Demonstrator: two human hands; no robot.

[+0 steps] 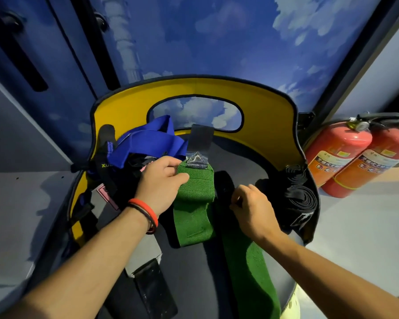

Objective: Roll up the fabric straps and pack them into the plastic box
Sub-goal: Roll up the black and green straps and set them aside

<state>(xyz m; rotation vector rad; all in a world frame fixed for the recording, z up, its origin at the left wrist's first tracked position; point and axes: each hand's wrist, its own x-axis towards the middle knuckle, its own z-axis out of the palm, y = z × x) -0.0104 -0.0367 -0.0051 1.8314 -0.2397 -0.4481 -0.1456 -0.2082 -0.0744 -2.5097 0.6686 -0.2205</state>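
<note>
Squarely between left hand (158, 185) and right hand (251, 209), green strap (195, 199)

The green strap (194, 203) is lying flat and lengthwise, with the left grip (161, 180) pinching its far end. The blue strap (148, 143) is lying crumpled just beyond that grip. The rolled black strap (297, 194) is resting right of the right grip (251, 208).

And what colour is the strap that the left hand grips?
Green: the strap gripped by the left hand is plain woven green, seen in the head view.
</note>
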